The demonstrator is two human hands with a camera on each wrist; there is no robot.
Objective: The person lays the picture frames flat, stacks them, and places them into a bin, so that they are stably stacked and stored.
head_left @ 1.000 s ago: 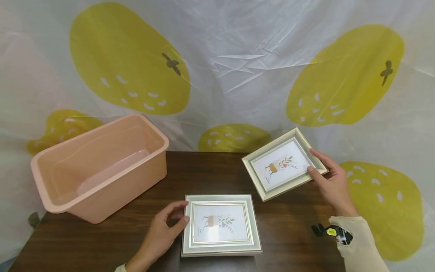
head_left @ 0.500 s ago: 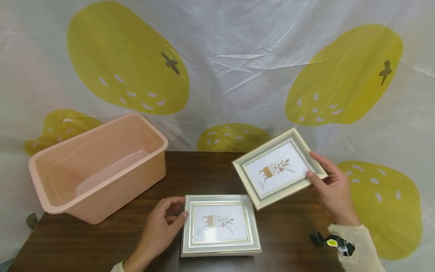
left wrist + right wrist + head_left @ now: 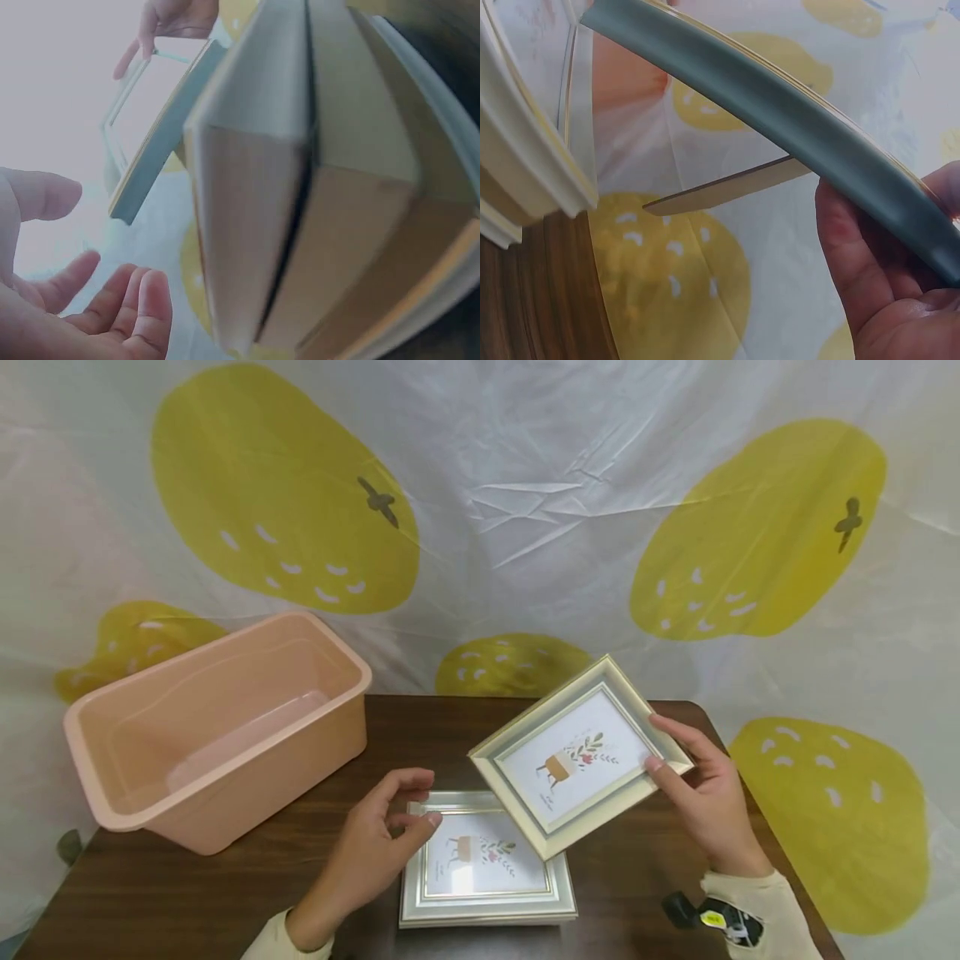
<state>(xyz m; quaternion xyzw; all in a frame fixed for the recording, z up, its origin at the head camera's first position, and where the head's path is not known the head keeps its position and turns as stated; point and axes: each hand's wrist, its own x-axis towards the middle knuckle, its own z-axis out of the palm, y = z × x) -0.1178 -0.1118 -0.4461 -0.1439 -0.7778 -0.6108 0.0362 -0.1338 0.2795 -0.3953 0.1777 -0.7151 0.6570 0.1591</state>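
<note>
Picture frame (image 3: 577, 758) raised, tilted, overlapping flat frame (image 3: 487, 872) at its 1 o'clock; right hand (image 3: 705, 802) fingers clamped on right edge. Left hand (image 3: 375, 852) fingers apart, hovering at flat frame's 10 o'clock corner, likely steadying it. Peach bin (image 3: 217, 727) at 9 o'clock on surface (image 3: 187, 893).

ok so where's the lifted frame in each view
Head: lifted frame centre-right, tilted, gripped by the right hand above the flat frame.
Left wrist: upper left, edge-on.
Right wrist: grey edge across the top.
Shared landmark: the right hand.

Pink bin (image 3: 217, 727) on wooden table (image 3: 187, 893)
</note>
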